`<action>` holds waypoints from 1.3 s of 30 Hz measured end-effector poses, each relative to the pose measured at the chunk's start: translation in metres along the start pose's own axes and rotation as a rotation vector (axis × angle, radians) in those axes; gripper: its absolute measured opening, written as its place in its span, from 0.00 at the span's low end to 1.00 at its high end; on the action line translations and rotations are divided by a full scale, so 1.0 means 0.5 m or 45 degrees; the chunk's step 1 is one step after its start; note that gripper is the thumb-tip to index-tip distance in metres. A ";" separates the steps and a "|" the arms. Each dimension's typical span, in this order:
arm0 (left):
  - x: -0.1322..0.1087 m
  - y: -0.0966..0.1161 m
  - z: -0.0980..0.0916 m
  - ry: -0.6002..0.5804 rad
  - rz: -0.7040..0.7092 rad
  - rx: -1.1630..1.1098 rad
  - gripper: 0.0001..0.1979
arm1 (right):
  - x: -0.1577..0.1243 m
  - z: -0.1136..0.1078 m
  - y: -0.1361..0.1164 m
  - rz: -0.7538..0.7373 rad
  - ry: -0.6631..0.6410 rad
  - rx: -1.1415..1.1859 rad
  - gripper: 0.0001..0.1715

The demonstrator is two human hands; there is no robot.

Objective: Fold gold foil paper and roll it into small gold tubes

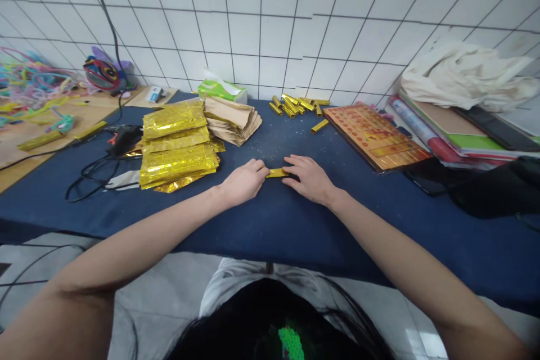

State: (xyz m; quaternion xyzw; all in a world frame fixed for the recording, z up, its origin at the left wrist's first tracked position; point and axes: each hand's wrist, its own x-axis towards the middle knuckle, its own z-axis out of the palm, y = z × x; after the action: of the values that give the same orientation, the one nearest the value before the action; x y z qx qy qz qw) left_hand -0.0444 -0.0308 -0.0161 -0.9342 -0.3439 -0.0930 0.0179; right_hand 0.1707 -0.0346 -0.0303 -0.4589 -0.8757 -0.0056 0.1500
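Between my two hands a small gold foil paper roll (276,172) lies on the dark blue tablecloth. My left hand (246,182) has its curled fingers closed on the roll's left end. The fingers and thumb of my right hand (310,178) close around the right end. Both ends are hidden by fingers. Left of my hands lie stacks of gold foil sheets (179,163), beside a fanned pile of brown paper sheets (240,115). Toward the wall sits a heap of finished-looking gold rolls (293,104), with a single gold roll (319,126) apart from it.
A green tissue pack (221,90) stands by the tiled wall. At right lie an orange printed stack (375,138), books and folders under a cream cloth bag (468,76), and a black bag (502,188). Black cables (90,177) and colourful strings (29,81) are at left.
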 end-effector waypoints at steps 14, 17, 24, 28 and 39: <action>0.115 -0.014 -0.025 0.477 -0.507 -1.572 0.08 | -0.011 -0.045 -0.005 0.493 0.120 1.274 0.15; 0.107 -0.004 -0.020 0.489 -0.493 -1.633 0.09 | -0.011 -0.045 -0.014 0.526 -0.036 1.324 0.15; 0.087 0.003 -0.019 0.308 -0.555 -1.714 0.13 | -0.016 -0.041 -0.020 0.515 -0.026 1.170 0.17; 0.085 0.006 -0.013 0.390 -0.544 -1.621 0.15 | -0.021 -0.044 -0.022 0.497 -0.045 1.209 0.17; 0.076 0.022 -0.044 -0.044 -0.200 -1.030 0.11 | -0.025 -0.051 -0.027 0.412 -0.170 1.035 0.19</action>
State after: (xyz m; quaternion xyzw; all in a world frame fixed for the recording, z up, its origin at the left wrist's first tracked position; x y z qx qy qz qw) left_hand -0.0125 -0.0170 0.0131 -0.8381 -0.3502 -0.2062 -0.3638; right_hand 0.1731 -0.0565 -0.0074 -0.4930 -0.7315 0.3926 0.2603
